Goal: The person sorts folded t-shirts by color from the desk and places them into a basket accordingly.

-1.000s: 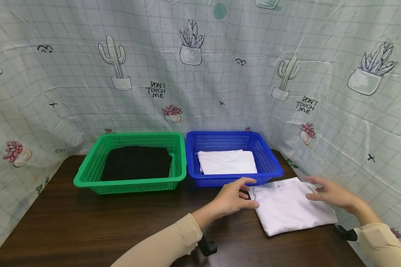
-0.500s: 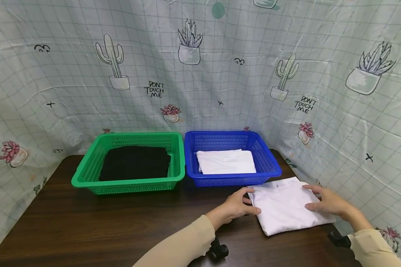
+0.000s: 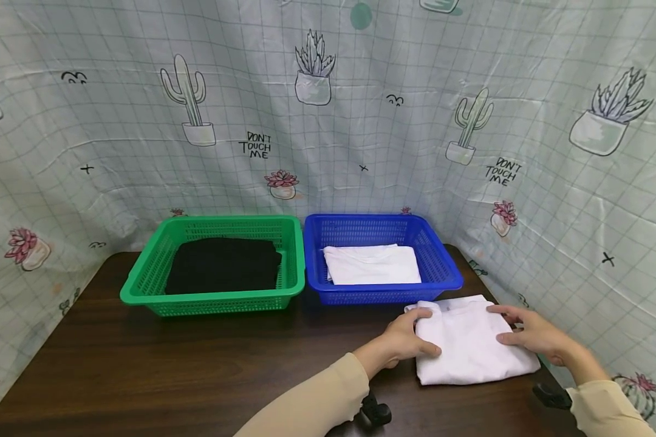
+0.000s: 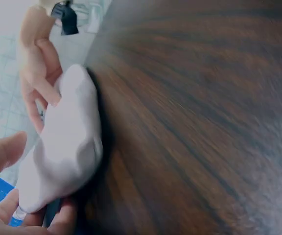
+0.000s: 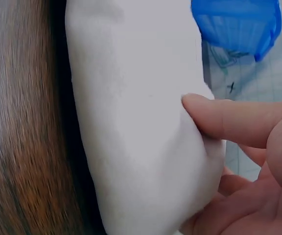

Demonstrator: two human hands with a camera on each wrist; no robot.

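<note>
A folded white T-shirt [image 3: 464, 349] lies at the right of the table, in front of the blue basket. My left hand [image 3: 407, 340] grips its left edge, thumb on top; in the left wrist view, fingers [image 4: 62, 215] reach beneath the cloth. At the opposite edge, my right hand [image 3: 538, 334] pinches the T-shirt. The right wrist view shows that thumb [image 5: 219, 115] pressing into the cloth, with the other fingers curled below and partly hidden. Between the hands the cloth is slightly bunched, its left side buckled up.
A blue basket [image 3: 382, 294] holds a folded white garment [image 3: 372, 267]. To its left stands a green basket [image 3: 213, 303] with folded black cloth [image 3: 224, 267] inside. Both stand at the back of the dark wooden table [image 3: 197, 370], before a patterned curtain [image 3: 328, 133].
Both hands have come down onto the T-shirt's sides and closed on it. The left hand has moved right, pushing the left edge inward, and the cloth has become narrower and bunched.
</note>
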